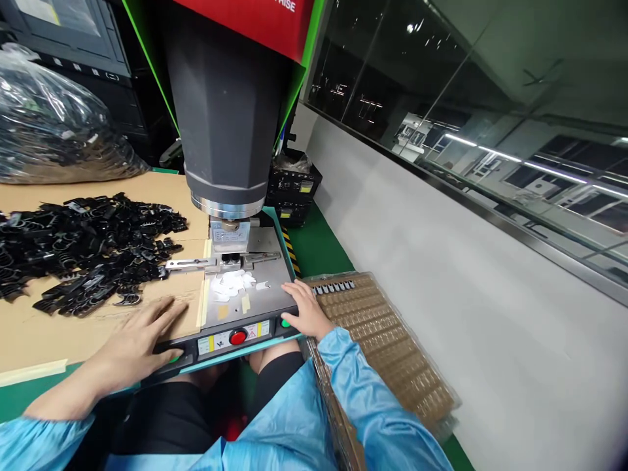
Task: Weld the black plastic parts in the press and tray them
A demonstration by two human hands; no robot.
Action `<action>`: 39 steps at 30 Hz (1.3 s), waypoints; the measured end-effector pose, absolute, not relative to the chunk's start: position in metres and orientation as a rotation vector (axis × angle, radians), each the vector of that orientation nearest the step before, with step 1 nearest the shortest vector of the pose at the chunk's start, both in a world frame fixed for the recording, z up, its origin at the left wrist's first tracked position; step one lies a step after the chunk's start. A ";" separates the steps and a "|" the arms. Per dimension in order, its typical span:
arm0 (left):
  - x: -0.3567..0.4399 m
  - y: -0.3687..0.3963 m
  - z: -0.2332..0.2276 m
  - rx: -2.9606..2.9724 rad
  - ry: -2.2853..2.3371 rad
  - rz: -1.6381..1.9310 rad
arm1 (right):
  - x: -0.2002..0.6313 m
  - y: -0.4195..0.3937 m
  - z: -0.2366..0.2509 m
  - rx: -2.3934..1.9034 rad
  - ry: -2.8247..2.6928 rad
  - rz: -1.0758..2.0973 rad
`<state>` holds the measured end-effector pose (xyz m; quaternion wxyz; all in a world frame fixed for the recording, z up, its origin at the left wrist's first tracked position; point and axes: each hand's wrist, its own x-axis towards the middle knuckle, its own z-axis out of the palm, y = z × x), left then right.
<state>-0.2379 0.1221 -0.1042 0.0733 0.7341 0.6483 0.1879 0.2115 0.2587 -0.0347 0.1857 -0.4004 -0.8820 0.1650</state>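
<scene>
My left hand (140, 337) lies with fingers spread on the cardboard at the left front corner of a press machine, its thumb on a green button (175, 357). At the right corner, my right hand (307, 307) rests open with its thumb at another green button (285, 322). Between them is a red button (238, 337) on the front panel. Small white plastic pieces (233, 284) lie on the metal base plate (223, 324). Behind them, the machine's metal press head (230, 237) is down over a dark part (230, 258) in the fixture.
Many black plastic parts (98, 245) are heaped on cardboard at left, before a full clear bag (59, 124). A clear compartment tray (377, 333) on a carton at right holds a row of grey parts (334, 287). Black bins (294, 186) stand behind the machine.
</scene>
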 end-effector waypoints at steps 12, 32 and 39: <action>-0.236 0.108 -0.112 2.248 1.995 0.522 | 0.214 0.253 -0.047 -1.210 -2.523 0.405; -0.151 0.167 -0.077 2.204 1.773 0.825 | 0.124 0.274 -0.054 -1.183 -2.398 0.290; -0.160 0.192 -0.082 2.098 1.968 0.860 | 0.114 0.281 -0.059 -1.408 -2.281 0.245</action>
